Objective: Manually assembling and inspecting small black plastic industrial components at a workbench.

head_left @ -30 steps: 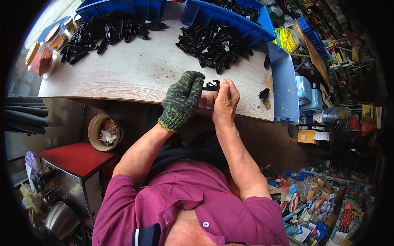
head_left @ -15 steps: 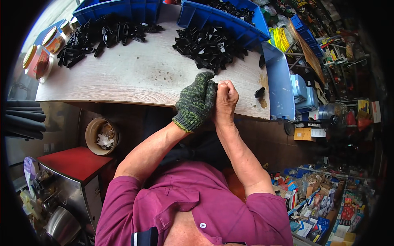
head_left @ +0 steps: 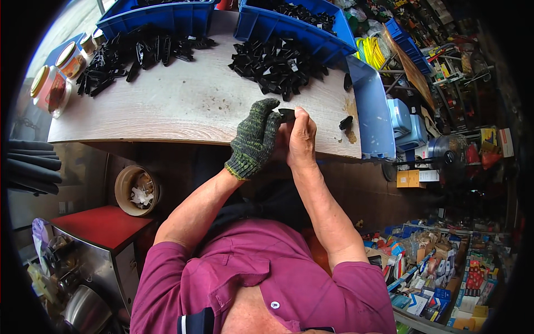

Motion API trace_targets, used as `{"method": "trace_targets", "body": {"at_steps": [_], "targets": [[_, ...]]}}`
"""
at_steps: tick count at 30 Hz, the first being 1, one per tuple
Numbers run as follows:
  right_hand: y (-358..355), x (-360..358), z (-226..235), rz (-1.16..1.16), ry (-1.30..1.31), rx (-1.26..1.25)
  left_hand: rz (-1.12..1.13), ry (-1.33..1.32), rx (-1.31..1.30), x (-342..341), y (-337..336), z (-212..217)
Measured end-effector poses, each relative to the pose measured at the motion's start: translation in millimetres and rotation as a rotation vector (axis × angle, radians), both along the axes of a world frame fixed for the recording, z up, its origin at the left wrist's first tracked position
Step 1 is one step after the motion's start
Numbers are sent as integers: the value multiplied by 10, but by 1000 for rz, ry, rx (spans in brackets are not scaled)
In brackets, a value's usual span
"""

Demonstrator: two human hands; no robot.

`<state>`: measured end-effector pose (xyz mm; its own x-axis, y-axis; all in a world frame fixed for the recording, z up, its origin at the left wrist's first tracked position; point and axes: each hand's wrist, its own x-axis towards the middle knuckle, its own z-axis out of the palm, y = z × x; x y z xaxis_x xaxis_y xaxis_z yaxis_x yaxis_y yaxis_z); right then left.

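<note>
Between my two hands, just above the table's near edge, shows a small black plastic part [head_left: 286, 115]. My left hand [head_left: 255, 136], in a dark green knitted glove, is closed at the part's left end. Bare, my right hand [head_left: 302, 136] pinches the other end, with the thumb on top. Beyond them lies a heap of black plastic parts [head_left: 278, 65] on the pale wooden table [head_left: 183, 106]. Farther left is a second pile of longer black parts [head_left: 119, 61]. One loose black piece [head_left: 346, 123] rests to the right of my right hand.
Two blue bins [head_left: 295, 29] [head_left: 158, 21] stand along the far edge, holding more black parts. Lidded jars [head_left: 51, 89] sit at the table's left end. A light blue tray [head_left: 374, 106] flanks the right edge. Below left are a waste bucket [head_left: 123, 192] and a red-topped cabinet [head_left: 100, 222].
My hands, pressed together before, have parted slightly, and the black part now shows between them. The whole view has shifted a little.
</note>
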<state>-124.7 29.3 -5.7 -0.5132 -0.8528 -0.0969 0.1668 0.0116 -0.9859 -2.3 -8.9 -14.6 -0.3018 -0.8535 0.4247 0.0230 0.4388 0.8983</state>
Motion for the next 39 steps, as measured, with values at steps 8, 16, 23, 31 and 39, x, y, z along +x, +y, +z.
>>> {"method": "trace_targets", "body": {"at_steps": [8, 16, 23, 31, 39], "targets": [[16, 71, 36, 3, 179, -174, -74, -14, -11, 39, 6, 25], [58, 109, 111, -40, 12, -54, -306, 117, 318, 184, -122, 80], [-6, 103, 30, -106, 2, -91, -309, 90, 205, 171, -163, 14], [51, 69, 58, -15, -59, -72, -341, 122, 307, 194, -130, 88], [17, 8, -263, -8, 160, -279, -218, 17, 91, 94, -107, -78]]}}
